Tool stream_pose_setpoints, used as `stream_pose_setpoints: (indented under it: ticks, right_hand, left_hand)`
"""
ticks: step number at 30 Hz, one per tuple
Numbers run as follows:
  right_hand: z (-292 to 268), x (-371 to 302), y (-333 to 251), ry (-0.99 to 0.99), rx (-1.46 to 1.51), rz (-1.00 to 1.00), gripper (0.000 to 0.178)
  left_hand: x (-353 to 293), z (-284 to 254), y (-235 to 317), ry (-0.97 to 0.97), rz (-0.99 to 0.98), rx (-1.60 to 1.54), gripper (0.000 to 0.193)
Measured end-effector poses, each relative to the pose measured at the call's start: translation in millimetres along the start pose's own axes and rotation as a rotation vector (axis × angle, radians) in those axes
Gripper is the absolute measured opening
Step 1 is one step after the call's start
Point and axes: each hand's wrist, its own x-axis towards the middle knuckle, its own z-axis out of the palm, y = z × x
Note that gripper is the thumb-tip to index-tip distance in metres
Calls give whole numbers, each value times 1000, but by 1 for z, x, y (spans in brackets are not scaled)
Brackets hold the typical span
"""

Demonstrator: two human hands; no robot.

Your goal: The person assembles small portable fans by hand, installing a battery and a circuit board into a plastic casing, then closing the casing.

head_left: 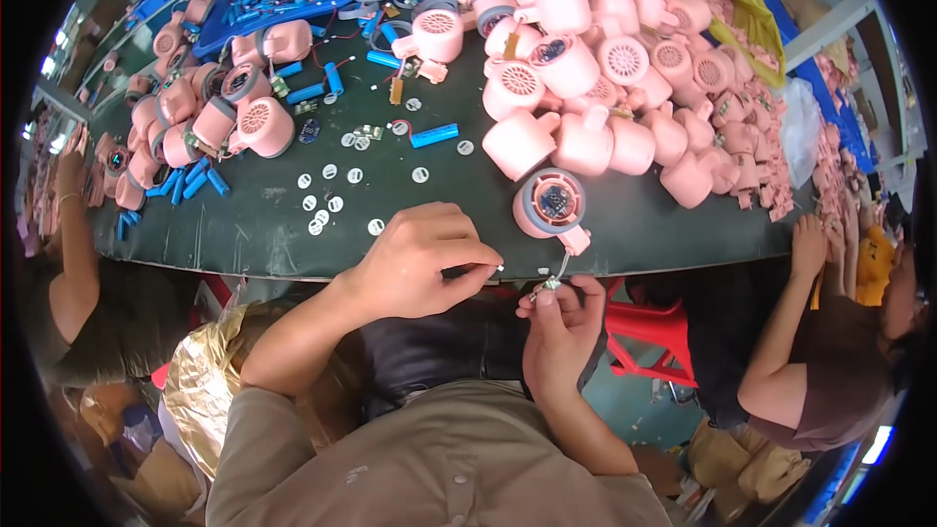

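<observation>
Close to the table's near edge, my left hand (pixel 429 259) pinches a tiny white piece (pixel 501 267) between thumb and forefinger. My right hand (pixel 564 332) is closed on a small circuit board (pixel 552 283) just past that edge. Wires (pixel 564 263) run from this board up to a pink fan housing (pixel 551 205), which lies on the table with its open round end showing a dark board inside a grey ring. Another small white bit (pixel 544 271) lies at the edge between my hands.
Pink fan housings (pixel 610 59) are heaped at the right, with another pile (pixel 215 117) at the left. Blue battery cells (pixel 433 136) and round white stickers (pixel 355 176) lie on the dark green tabletop (pixel 390 195). A blue tray (pixel 220 34) of cells stands behind. Other people's arms (pixel 795 303) reach in at both sides.
</observation>
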Motion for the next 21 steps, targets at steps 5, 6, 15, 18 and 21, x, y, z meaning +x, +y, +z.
stream_pose_setpoints:
  ticks: [5,6,15,18,21]
  right_hand:
    - [-6,1,0,-2,98,91,21]
    - [-3,3,-3,5,38,71,22]
    - [-3,14,-12,-102,-69,139,26]
    - [-5,18,-13,-137,-101,151,24]
    - [-9,19,-20,-189,-134,197,22]
  left_hand:
    - [11,15,-1,-42,118,27,16]
    - [12,19,-1,-52,120,19,16]
    - [14,25,-2,-67,143,86,15]
    - [14,24,-2,-68,170,95,14]
    - [16,18,-1,-127,196,89,12]
